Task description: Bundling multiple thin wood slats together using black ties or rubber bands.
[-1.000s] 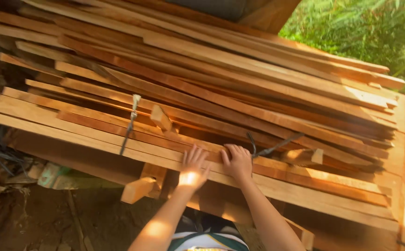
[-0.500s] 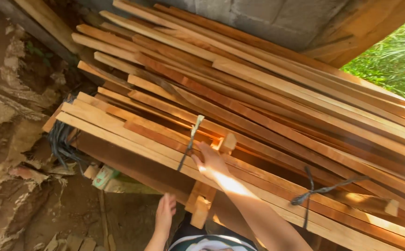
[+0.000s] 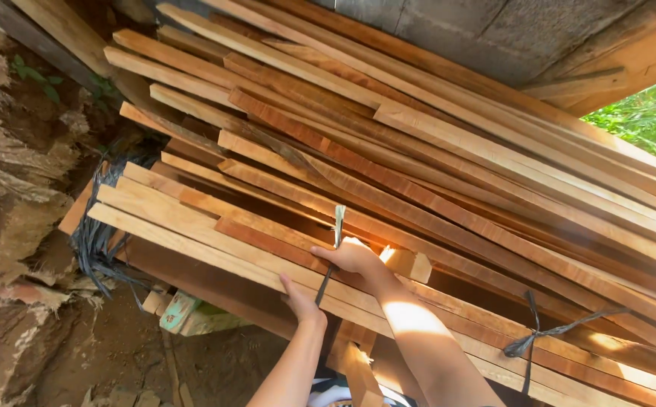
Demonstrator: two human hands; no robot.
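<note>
A big stack of long sawn wooden planks (image 3: 448, 151) fills the view, running from upper left to lower right. A dark strap (image 3: 337, 223) binds the front bundle. My right hand (image 3: 354, 258) lies on top of the front planks with its fingers curled around that strap. My left hand (image 3: 301, 300) reaches up from below to the edge of the lowest front plank (image 3: 192, 240), right by the strap's lower end. Whether it grips anything there is hidden. A short wooden block (image 3: 409, 264) lies just right of my right hand.
A second dark strap (image 3: 533, 341) ties the bundle further right. Black cords (image 3: 98, 241) hang at the planks' left ends beside an earth bank (image 3: 4, 226). Wooden supports (image 3: 358, 365) stand under the stack. A grey block wall (image 3: 463, 30) rises behind, and green plants (image 3: 644, 113) show at right.
My right hand slid a little right and closed around the left strap. My left hand rose from below to the front plank's edge. The view shifted slightly.
</note>
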